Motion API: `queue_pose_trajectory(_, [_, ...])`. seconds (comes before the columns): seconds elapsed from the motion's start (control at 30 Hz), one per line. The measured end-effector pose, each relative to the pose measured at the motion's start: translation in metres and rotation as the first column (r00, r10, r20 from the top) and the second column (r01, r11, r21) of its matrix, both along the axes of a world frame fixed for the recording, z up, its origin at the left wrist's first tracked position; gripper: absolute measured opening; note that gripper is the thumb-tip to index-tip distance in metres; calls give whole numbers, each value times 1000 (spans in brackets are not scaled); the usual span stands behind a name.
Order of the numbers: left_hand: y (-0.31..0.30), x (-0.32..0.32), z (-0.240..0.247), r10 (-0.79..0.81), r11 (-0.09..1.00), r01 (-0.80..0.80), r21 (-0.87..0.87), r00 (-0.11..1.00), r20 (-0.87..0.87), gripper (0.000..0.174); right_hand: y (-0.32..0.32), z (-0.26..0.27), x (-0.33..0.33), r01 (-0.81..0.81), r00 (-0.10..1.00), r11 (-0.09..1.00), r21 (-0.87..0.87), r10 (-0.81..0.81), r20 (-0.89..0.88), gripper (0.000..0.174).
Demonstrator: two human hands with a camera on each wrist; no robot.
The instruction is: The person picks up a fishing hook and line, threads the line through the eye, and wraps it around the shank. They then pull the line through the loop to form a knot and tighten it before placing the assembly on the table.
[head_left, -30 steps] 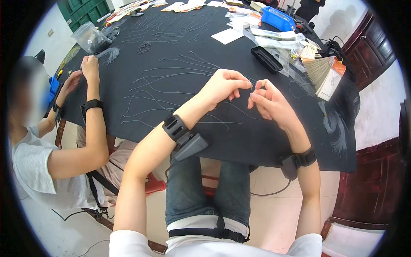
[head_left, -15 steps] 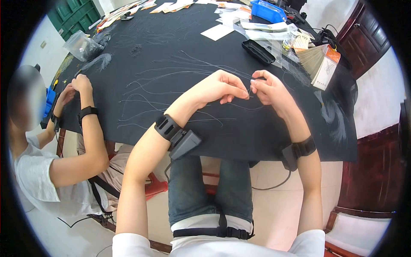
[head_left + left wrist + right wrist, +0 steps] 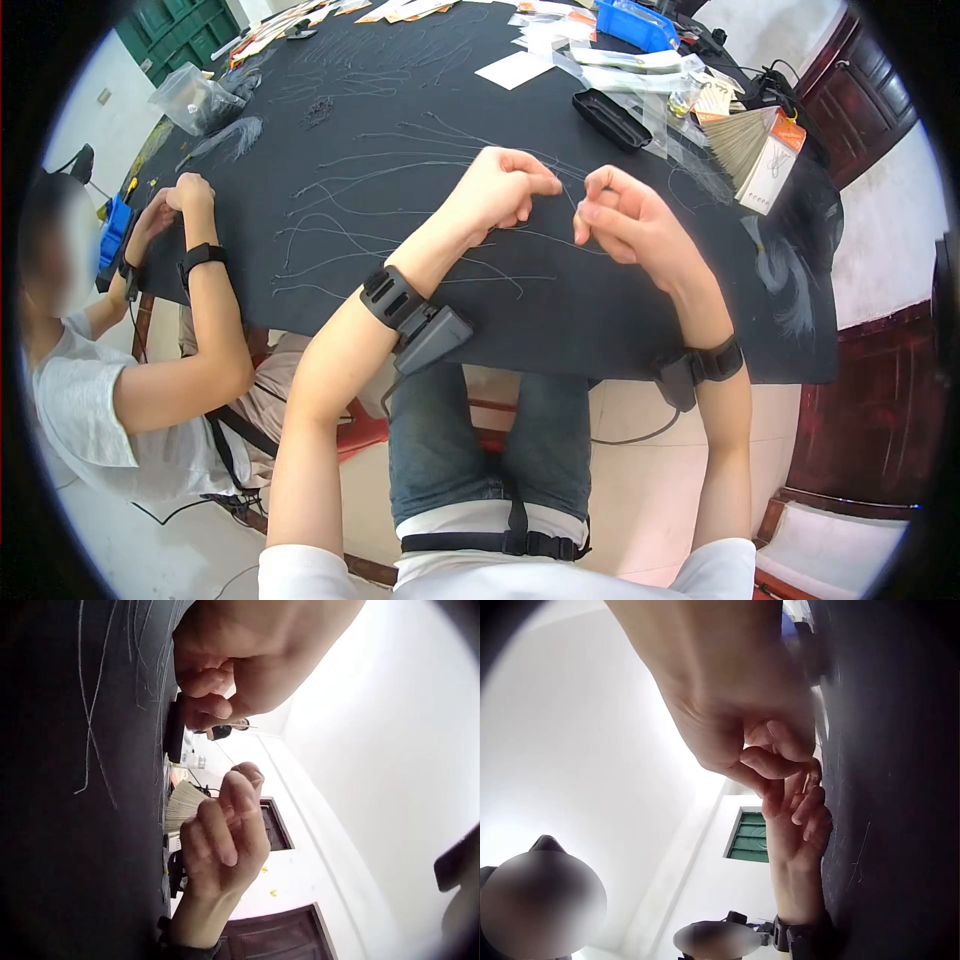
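My left hand (image 3: 505, 190) is over the dark-covered table, thumb and forefinger pinching a thin line (image 3: 223, 754). To its right, my right hand (image 3: 630, 222) pinches the same line, its other fingers curled. A short gap separates the two sets of fingertips, and the line runs across it in the left wrist view. Several long thin grey strands (image 3: 345, 160) lie spread on the black cloth (image 3: 600, 320) beneath and left of my hands. In the right wrist view the fingertips of both hands overlap, so the line's ends are hidden there.
Another person (image 3: 190, 290) works at the left edge beside a clear plastic tub (image 3: 190, 100). A black case (image 3: 612, 120), a fanned stack of cards (image 3: 755, 155), a blue box (image 3: 637, 25) and a pale strand bundle (image 3: 785, 280) lie to the right.
My fingertips, close together before, have moved apart, the left hand going up and left. The other person's raised hand has come down to meet their other hand.
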State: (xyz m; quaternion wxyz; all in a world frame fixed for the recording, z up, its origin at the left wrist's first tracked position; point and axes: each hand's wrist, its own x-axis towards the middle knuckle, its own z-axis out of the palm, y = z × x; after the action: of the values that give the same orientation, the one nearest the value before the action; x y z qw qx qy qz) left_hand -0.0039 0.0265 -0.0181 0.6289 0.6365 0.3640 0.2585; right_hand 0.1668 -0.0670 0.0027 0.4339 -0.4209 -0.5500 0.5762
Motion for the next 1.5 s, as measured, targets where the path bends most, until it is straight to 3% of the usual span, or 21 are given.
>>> queue_pose_trajectory(0.1, [-2,-2,5,46,997,-33,-71,982,182,16,1,-3,0,-101,992,991,-86,107,70,14])
queue_pose_trajectory(0.2, [-1,-2,5,35,992,2,-126,957,287,17,4,-5,3,-33,985,986,-162,60,164,15])
queue_pose_trajectory(0.3, [-1,-2,7,-24,989,70,-126,941,336,17,8,-10,10,-17,988,985,-172,43,149,15])
queue_pose_trajectory(0.57, [-7,-3,10,-313,937,343,-59,905,288,11,17,-16,26,84,996,981,-177,-80,28,13])
queue_pose_trajectory(0.67, [-7,-3,8,-440,891,452,-32,880,176,9,18,-18,28,96,993,982,-161,-106,-53,13])
queue_pose_trajectory(0.7, [-8,-2,7,-455,890,454,30,888,67,10,18,-20,28,99,989,983,-154,-114,-96,14])
queue_pose_trajectory(0.83, [-12,1,6,-402,896,428,118,894,-197,11,19,-15,30,149,958,984,-101,-169,-232,13])
queue_pose_trajectory(0.97, [-8,3,4,-234,958,261,118,952,-199,10,15,-11,27,155,928,988,-9,-148,-342,13])
queue_pose_trajectory(1.17, [-5,3,3,-92,989,101,106,992,-90,9,9,-3,19,89,956,995,48,-71,-286,13])
queue_pose_trajectory(1.3, [-4,1,6,32,998,-34,57,999,41,13,4,-2,13,-69,991,995,69,76,-114,16])
queue_pose_trajectory(1.43, [-1,-3,5,39,999,-38,-8,981,192,16,6,-4,11,-167,986,985,-51,168,14,19])
queue_pose_trajectory(1.5, [-3,-3,6,28,998,-13,-54,954,300,18,8,-6,12,-103,989,988,-112,114,91,20])
